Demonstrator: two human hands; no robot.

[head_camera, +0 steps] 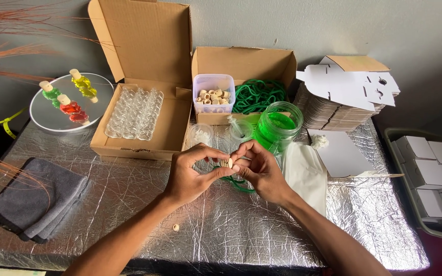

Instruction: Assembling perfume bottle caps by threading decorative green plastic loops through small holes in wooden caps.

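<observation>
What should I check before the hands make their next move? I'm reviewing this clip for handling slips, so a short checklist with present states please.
1. Cork pinched between fingertips of left hand and right hand: ok.
2. Green cord lies under the hands, within reach: ok.
3. Whether the cord is threaded through the cork: cannot tell, fingers hide it.
4. Open jar of green liquid stands upright, apart from the hands: ok.
5. Stray cork lies loose on the foil table near the front edge: not ok.
6. Tub of spare corks upright in the box: ok.
</observation>
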